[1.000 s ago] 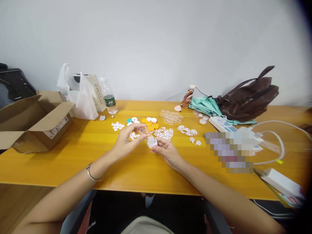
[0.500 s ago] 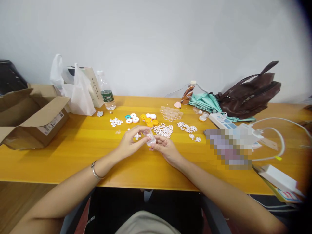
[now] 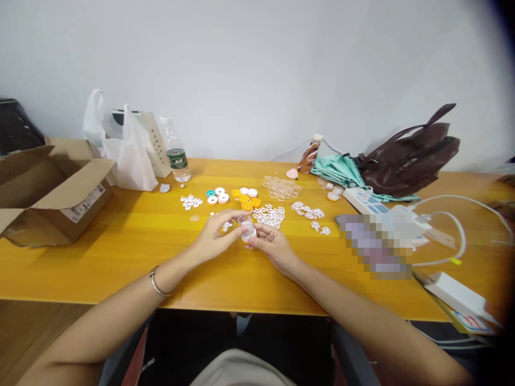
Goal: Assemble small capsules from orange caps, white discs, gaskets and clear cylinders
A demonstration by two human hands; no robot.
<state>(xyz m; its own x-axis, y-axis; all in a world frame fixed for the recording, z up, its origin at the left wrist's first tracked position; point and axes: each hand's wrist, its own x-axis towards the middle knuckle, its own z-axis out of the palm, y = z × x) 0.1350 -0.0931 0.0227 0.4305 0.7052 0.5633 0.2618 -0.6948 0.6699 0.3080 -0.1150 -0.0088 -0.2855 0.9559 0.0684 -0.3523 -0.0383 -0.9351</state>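
Between both hands, over the table, is a small clear plastic container (image 3: 248, 227) with a yellow-orange base. My left hand (image 3: 220, 234) grips it from the left, fingers over its top and thumb on its near side. From the right, my right hand (image 3: 274, 245) pinches the lower part. Just beyond the hands lie white openwork plastic pieces (image 3: 270, 216), yellow and white round caps (image 3: 246, 199) and clear rings (image 3: 281, 187). Small white parts (image 3: 190, 202) sit to the left, with white and teal caps (image 3: 218, 196) near them.
An open cardboard box (image 3: 76, 187), a white plastic bag (image 3: 134, 155) and a water bottle (image 3: 177, 155) stand at left. On the right are a brown bag (image 3: 410, 155), a coffee bottle (image 3: 310, 154), a green cloth (image 3: 340, 171), a power strip (image 3: 364, 201) and a blurred-out phone-like object (image 3: 376, 246).
Both hands keep their hold on the clear container, which has shifted very slightly. The view has turned a little, moving the things on the right a few pixels left.
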